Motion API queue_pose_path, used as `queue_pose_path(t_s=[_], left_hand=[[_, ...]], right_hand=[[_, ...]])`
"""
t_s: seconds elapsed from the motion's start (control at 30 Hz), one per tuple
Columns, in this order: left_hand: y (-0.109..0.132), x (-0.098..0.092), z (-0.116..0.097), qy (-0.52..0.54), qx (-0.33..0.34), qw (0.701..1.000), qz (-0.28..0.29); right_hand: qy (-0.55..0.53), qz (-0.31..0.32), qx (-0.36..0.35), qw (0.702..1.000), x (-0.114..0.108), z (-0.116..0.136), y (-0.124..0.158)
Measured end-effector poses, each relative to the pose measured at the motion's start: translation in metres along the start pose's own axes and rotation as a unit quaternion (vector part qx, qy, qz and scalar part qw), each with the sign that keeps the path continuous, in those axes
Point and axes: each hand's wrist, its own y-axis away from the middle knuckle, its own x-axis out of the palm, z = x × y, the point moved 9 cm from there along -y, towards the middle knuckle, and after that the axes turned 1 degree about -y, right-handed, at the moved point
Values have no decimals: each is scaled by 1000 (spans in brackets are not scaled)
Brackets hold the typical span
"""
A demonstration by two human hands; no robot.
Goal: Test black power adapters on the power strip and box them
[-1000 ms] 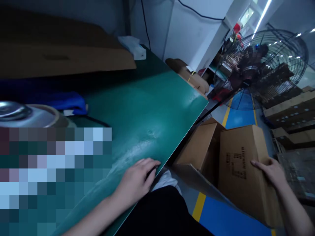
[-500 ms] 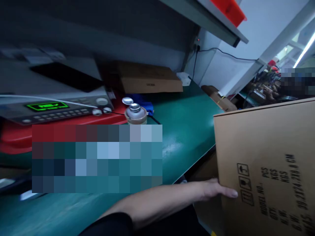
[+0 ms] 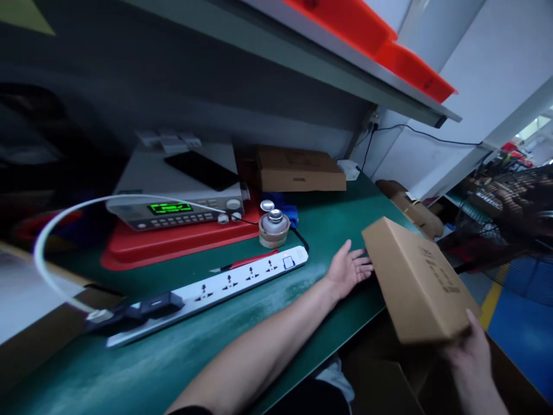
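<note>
A brown cardboard box (image 3: 410,282) hangs tilted in the air past the bench's front edge, dark print on one face. At its lower right corner my right hand (image 3: 470,351) grips it, thumb on the outside and the other fingers mostly hidden underneath. Just left of the box is my left hand (image 3: 349,268), palm up with fingers spread and holding nothing. Its fingertips are close to the box; whether they touch it I cannot tell. Left of that hand, a white power strip (image 3: 239,282) lies on the green bench top (image 3: 319,222).
A grey instrument (image 3: 181,202) with a lit green display sits on a red tray (image 3: 181,242). A pump bottle (image 3: 275,222), a red-handled cutter (image 3: 253,260) and a flat cardboard box (image 3: 302,173) are on the bench. The shelf (image 3: 345,92) overhead bears orange bins (image 3: 415,72).
My left hand has let go of the cardboard box's edge and opened. The box has turned to show its narrow side, and my right hand has come into view holding it.
</note>
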Motion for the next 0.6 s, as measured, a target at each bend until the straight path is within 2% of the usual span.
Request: queue_pose_path(t_s=[0.07, 0.17, 0.27, 0.33, 0.43, 0.53, 0.6], left_hand=[[12, -21, 4, 28, 17, 999, -33], [31, -43, 17, 44, 29, 998, -37], [36, -49, 6, 27, 50, 998, -38], [33, -58, -10, 5, 57, 993, -107], [29, -73, -33, -21, 59, 971, -232], [30, -77, -42, -52, 64, 955, -283], [35, -76, -45, -75, 80, 947, -301]], right_hand=[[-95, -32, 80, 992, 45, -42, 10], [-164, 0, 152, 975, 119, -82, 28], [-190, 54, 185, 963, 164, -106, 44], [-204, 83, 217, 951, 175, -122, 56], [-225, 113, 258, 933, 175, -138, 74], [-243, 144, 269, 921, 168, -140, 88], [-255, 154, 248, 922, 157, -131, 91]])
